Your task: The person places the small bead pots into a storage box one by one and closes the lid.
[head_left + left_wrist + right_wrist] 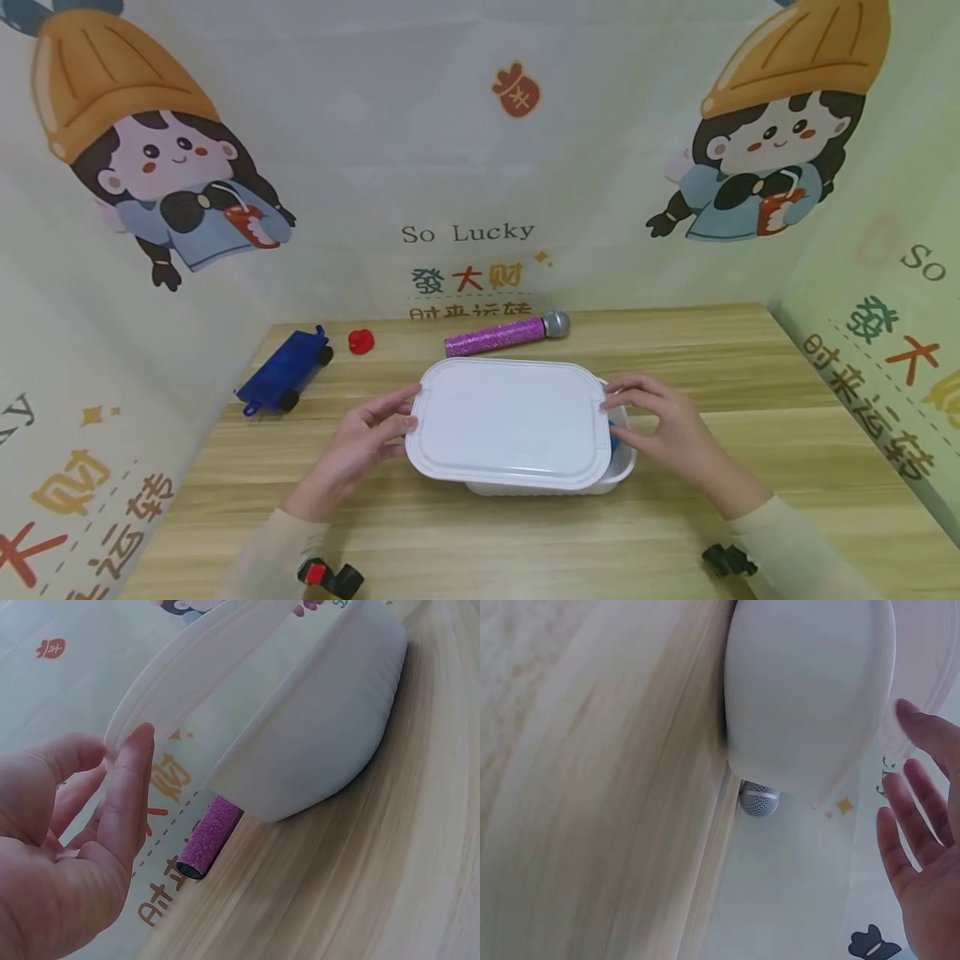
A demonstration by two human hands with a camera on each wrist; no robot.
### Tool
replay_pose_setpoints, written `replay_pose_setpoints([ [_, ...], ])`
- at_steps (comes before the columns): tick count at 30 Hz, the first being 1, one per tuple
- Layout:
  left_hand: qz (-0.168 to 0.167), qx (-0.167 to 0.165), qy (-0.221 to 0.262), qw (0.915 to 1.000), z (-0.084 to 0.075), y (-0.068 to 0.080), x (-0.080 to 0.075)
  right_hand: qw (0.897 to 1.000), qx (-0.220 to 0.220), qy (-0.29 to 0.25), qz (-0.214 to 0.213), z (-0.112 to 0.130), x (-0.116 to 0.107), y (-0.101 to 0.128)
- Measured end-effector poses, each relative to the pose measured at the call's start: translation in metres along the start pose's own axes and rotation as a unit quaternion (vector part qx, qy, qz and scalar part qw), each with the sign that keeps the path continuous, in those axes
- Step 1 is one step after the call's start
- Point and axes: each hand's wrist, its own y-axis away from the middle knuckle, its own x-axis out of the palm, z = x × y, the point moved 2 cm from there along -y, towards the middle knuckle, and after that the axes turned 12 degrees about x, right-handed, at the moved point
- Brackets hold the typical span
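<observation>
A white rectangular lid (510, 421) with rounded corners lies over a white plastic container (626, 467), shifted to the left. My left hand (360, 442) pinches the lid's left edge between thumb and fingers; the left wrist view shows a gap between lid and container rim (262, 720). At the lid's right edge, my right hand (663, 421) has its fingers spread and loosely bent, fingertips right at the edge. Something blue (614, 437) peeks out inside the container beside the right thumb; the lid hides most of it.
Behind the container lies a purple glittery microphone (498, 337) with a silver head. A blue toy wagon (285, 371) with black wheels sits at the back left, beside a small red object (361, 341). A printed cloth backdrop (337, 150) encloses the wooden table (750, 383).
</observation>
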Motion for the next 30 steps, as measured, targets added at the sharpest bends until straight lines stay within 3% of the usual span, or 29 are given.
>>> replay_pose_setpoints([
  [6, 0.033, 0.027, -0.041, 0.9982, -0.009, 0.004, 0.001, 0.998, -0.042, -0.025, -0.037, 0.003, -0.002, 0.001],
  [12, 0.078, 0.073, -0.106, 0.9886, -0.026, 0.007, 0.000, 0.994, -0.066, -0.030, -0.078, 0.009, -0.008, 0.002],
  [23, 0.040, 0.090, -0.117, 0.9882, -0.039, 0.011, 0.002, 0.991, -0.063, -0.045, -0.110, 0.016, -0.013, 0.004],
  [30, -0.003, 0.113, -0.145, 0.9829, -0.045, 0.015, 0.008, 0.987, -0.037, -0.066, -0.143, 0.049, -0.023, 0.001],
])
